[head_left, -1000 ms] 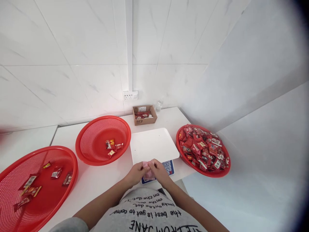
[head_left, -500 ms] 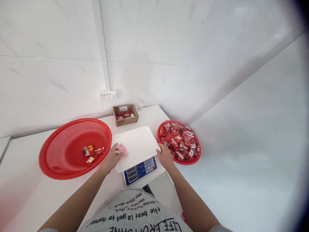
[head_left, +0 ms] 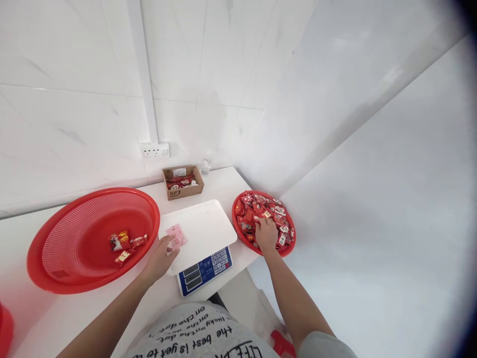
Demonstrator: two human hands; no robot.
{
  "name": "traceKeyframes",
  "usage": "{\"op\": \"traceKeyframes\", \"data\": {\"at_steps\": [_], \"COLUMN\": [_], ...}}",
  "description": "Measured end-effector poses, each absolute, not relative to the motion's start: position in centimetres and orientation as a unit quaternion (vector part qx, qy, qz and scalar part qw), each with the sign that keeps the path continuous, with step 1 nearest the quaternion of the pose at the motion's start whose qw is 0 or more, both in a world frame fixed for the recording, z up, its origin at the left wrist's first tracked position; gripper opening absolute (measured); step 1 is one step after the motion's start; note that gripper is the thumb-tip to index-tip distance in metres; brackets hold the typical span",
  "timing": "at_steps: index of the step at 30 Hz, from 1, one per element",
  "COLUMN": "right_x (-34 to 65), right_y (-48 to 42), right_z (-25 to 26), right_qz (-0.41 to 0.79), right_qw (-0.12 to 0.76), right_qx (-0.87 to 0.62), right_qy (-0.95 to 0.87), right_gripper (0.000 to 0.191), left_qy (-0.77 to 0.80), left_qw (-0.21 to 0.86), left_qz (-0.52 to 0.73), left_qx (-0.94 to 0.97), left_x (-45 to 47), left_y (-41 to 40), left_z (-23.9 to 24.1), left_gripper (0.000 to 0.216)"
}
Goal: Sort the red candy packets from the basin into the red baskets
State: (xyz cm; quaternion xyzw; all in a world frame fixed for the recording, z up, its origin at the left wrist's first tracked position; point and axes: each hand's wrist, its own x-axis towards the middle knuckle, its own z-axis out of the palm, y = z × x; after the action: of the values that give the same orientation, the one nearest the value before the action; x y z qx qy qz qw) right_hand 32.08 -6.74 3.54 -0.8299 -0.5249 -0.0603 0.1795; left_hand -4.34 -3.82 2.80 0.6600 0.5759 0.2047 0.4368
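Note:
My left hand is at the left edge of the white scale pan, fingers closed on a small pink printed bag that lies against the pan. My right hand reaches into a round red basket heaped with small red wrapped packets. Its fingers are bent in and pinch a red packet on top of the heap, partly hidden by the hand. Below the pan shows the scale's blue keypad and display panel.
To the left stands a large red mesh basket with a few wrapped packets in it. A cardboard box of red packets and a clear glass stand near the wall. A wall socket is above.
My right hand has left the pan's right edge and moved into the basket of red packets. My left hand still holds the pink bag at the pan. The view has shifted right.

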Motion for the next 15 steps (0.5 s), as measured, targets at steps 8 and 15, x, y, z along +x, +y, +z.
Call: {"op": "traceKeyframes", "data": {"at_steps": [8,15], "right_x": [29.6,21.9], "right_y": [-6.9,-7.1], "right_z": [6.0,2.8], "right_qz": [0.037,0.417], "right_qw": [0.421,0.454], "right_qx": [-0.795,-0.701], "right_qy": [-0.435,-0.359], "right_gripper": [0.037,0.035], "left_qy": [0.572,0.597], "left_qw": [0.339,0.307], "left_qz": [0.18,0.079], "left_qx": [0.725,0.737], "left_x": [-4.2,-2.6], "left_y": [-2.6,-0.3], "left_z": [1.8,2.4], "left_gripper": [0.045,0.052]}}
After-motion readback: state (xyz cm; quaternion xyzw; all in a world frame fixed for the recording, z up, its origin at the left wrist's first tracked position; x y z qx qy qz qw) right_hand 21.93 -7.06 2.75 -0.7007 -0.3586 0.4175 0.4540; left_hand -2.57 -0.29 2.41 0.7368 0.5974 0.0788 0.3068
